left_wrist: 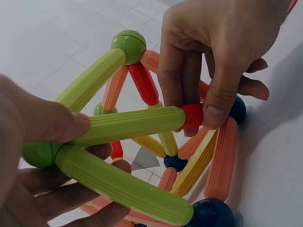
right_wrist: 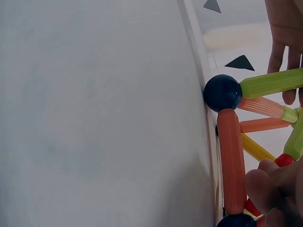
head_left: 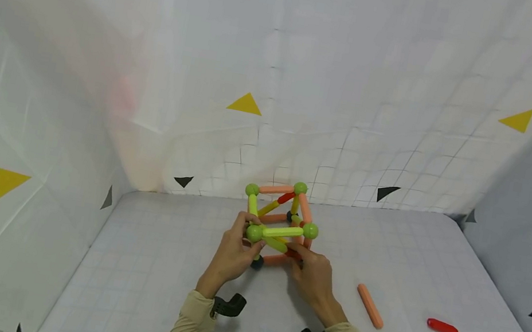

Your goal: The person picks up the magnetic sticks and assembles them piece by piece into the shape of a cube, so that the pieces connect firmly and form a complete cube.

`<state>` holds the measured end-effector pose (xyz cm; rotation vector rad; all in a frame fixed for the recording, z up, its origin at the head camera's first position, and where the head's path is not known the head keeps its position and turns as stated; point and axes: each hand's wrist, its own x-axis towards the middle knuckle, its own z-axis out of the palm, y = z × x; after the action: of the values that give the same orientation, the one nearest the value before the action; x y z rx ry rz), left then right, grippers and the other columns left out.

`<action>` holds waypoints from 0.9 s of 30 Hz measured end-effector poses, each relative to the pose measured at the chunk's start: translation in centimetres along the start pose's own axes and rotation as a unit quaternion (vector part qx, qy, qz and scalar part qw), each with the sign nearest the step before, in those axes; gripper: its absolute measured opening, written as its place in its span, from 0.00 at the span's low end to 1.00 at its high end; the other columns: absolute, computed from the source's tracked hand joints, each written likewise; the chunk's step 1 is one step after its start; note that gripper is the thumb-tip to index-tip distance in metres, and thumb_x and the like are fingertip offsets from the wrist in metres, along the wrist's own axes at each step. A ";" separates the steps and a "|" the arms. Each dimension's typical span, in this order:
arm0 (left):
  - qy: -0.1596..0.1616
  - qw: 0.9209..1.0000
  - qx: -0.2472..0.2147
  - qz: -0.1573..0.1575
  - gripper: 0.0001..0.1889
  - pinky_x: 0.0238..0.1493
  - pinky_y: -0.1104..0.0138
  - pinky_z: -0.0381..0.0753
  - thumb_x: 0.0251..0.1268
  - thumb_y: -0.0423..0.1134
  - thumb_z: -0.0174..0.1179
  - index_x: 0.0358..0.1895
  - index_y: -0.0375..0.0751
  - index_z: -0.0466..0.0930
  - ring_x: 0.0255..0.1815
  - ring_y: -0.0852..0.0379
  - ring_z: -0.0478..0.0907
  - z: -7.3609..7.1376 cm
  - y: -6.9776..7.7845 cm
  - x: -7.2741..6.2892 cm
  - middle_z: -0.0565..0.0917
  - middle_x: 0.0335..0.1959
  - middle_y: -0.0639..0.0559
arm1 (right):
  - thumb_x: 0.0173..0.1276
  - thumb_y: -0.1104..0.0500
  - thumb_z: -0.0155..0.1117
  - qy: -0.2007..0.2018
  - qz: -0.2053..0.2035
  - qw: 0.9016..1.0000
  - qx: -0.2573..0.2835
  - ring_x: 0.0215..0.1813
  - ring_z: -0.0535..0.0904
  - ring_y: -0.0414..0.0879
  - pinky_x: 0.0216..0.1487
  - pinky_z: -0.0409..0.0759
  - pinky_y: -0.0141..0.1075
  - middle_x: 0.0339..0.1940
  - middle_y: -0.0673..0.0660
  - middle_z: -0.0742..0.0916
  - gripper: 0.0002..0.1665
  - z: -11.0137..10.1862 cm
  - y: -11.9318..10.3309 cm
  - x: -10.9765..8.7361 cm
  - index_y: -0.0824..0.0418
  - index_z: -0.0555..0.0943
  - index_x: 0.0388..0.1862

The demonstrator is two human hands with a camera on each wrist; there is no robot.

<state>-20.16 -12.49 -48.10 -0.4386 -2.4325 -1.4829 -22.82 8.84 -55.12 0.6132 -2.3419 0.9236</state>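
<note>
A cube-like frame of magnetic building sticks and balls stands on the table, with green balls [head_left: 300, 188] on top and dark blue balls [left_wrist: 212, 215] at the bottom. My left hand [head_left: 233, 251] grips its near left top corner, thumb on a light green stick [left_wrist: 132, 125] beside the green ball [left_wrist: 40, 153]. With thumb and fingers, my right hand [head_left: 315, 278] pinches a short red piece [left_wrist: 193, 116] at the far end of that green stick, inside the frame's near side. An orange stick [right_wrist: 232, 161] runs between two blue balls along the bottom.
To the right of the frame lie a loose orange stick [head_left: 370, 306] and a loose red stick [head_left: 442, 327] on the white table [head_left: 132, 284]. White sheeted walls [head_left: 343, 74] with yellow and black triangles enclose the back and both sides.
</note>
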 end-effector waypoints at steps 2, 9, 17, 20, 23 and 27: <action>0.000 1.000 -0.004 -0.002 0.23 0.48 0.61 0.85 0.69 0.27 0.68 0.59 0.46 0.69 0.52 0.51 0.87 -0.1 0.0 0.0 0.86 0.56 0.45 | 0.55 0.70 0.84 -0.001 0.003 1.000 -0.001 0.26 0.83 0.43 0.31 0.86 0.43 0.34 0.61 0.94 0.22 0.1 -0.2 0.0 0.61 0.91 0.49; 0.006 1.000 -0.009 0.002 0.23 0.48 0.59 0.85 0.69 0.27 0.68 0.60 0.45 0.69 0.52 0.50 0.87 0.1 -0.1 0.0 0.87 0.56 0.44 | 0.52 0.70 0.86 -0.013 -0.004 1.000 -0.002 0.22 0.73 0.37 0.27 0.77 0.33 0.29 0.58 0.92 0.30 0.1 -0.3 0.1 0.59 0.90 0.56; 0.001 1.000 -0.008 0.003 0.23 0.49 0.54 0.86 0.70 0.28 0.68 0.60 0.44 0.69 0.52 0.49 0.87 0.5 0.0 0.2 0.87 0.56 0.42 | 0.53 0.72 0.77 0.093 -0.110 0.981 0.129 0.16 0.76 0.36 0.19 0.76 0.29 0.28 0.56 0.91 0.16 -3.5 0.7 1.6 0.63 0.91 0.42; 0.000 1.000 -0.002 0.003 0.23 0.49 0.55 0.86 0.70 0.28 0.68 0.60 0.44 0.68 0.53 0.49 0.87 0.4 0.1 0.3 0.86 0.56 0.42 | 0.55 0.71 0.72 0.140 -0.082 0.972 0.171 0.15 0.75 0.41 0.16 0.73 0.31 0.23 0.54 0.89 0.08 -4.6 2.2 2.2 0.61 0.89 0.32; 0.002 1.000 0.003 0.002 0.23 0.49 0.56 0.86 0.70 0.28 0.68 0.60 0.44 0.68 0.53 0.49 0.87 0.2 0.2 0.4 0.86 0.56 0.42 | 0.56 0.70 0.74 0.105 0.010 0.976 0.192 0.22 0.79 0.46 0.20 0.74 0.31 0.26 0.56 0.89 0.09 -4.9 4.2 2.0 0.60 0.87 0.34; -0.001 1.000 0.005 -0.006 0.23 0.49 0.59 0.86 0.70 0.29 0.68 0.60 0.45 0.68 0.53 0.50 0.87 0.2 0.1 0.1 0.87 0.56 0.42 | 0.60 0.61 0.81 -0.061 0.126 0.972 0.191 0.43 0.84 0.51 0.39 0.82 0.39 0.45 0.59 0.90 0.23 -4.1 6.1 1.1 0.59 0.84 0.53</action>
<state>-20.26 -12.26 -48.08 -0.4239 -2.4473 -1.4755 -25.89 15.56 -54.81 0.5378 -2.4037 1.5146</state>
